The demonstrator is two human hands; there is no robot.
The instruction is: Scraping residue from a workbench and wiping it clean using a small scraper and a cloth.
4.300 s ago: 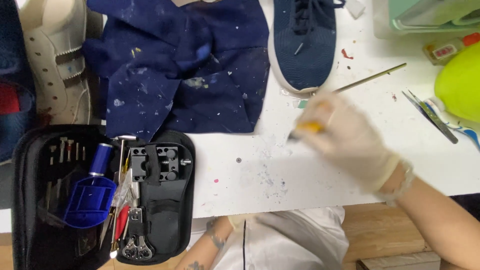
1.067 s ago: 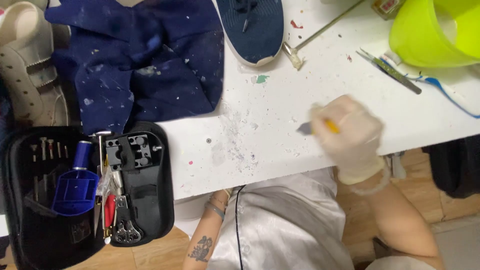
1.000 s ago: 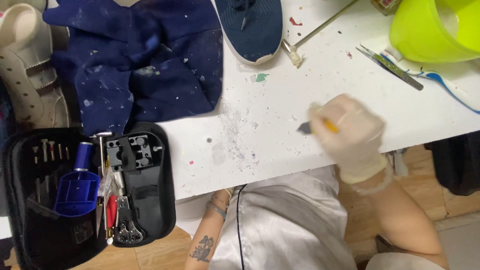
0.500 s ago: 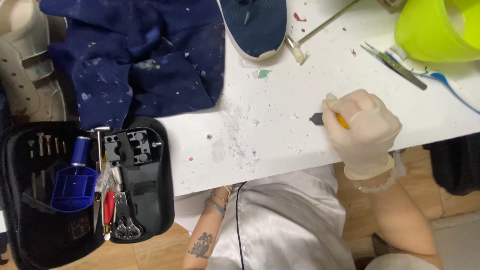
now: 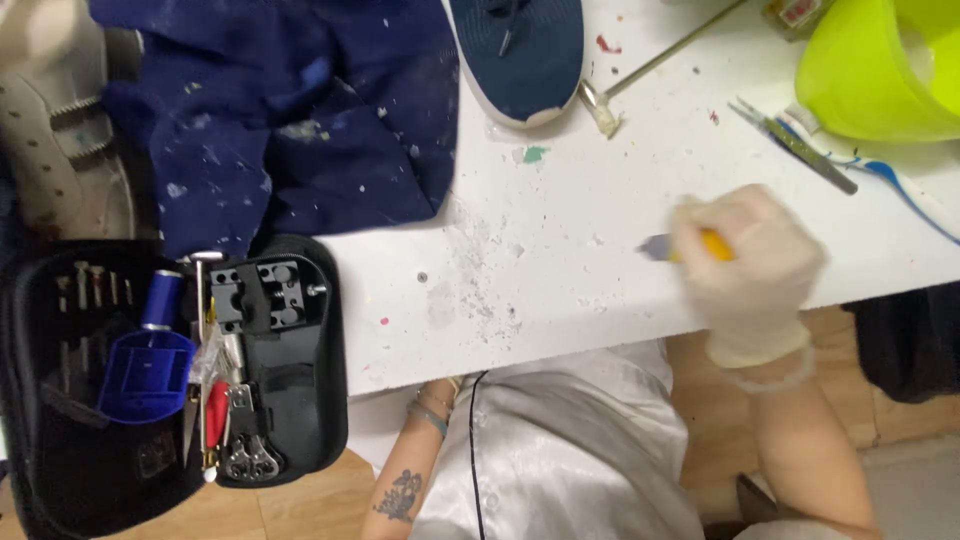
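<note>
My right hand (image 5: 750, 270), in a pale glove, grips a small tool with a yellow handle (image 5: 712, 247) and a dark tip (image 5: 655, 246), held just over the white table (image 5: 560, 230) near its front edge. My left hand is hidden below the table; only the tattooed forearm (image 5: 405, 485) and a wrist with bracelets show. Paint specks and scrapings (image 5: 480, 270) dot the table left of the tool tip. A navy shoe (image 5: 520, 50) lies at the top centre.
An open black tool case (image 5: 170, 370) with a blue part and small tools sits at the left edge. A spattered navy cloth (image 5: 280, 120), a white shoe (image 5: 50, 130), a long thin brush (image 5: 650, 65), tweezers (image 5: 795, 145) and a lime-green tub (image 5: 880, 65) lie along the back.
My right hand has shifted with the tool over the table's front edge and now looks blurred from motion. The view has drifted slightly.
</note>
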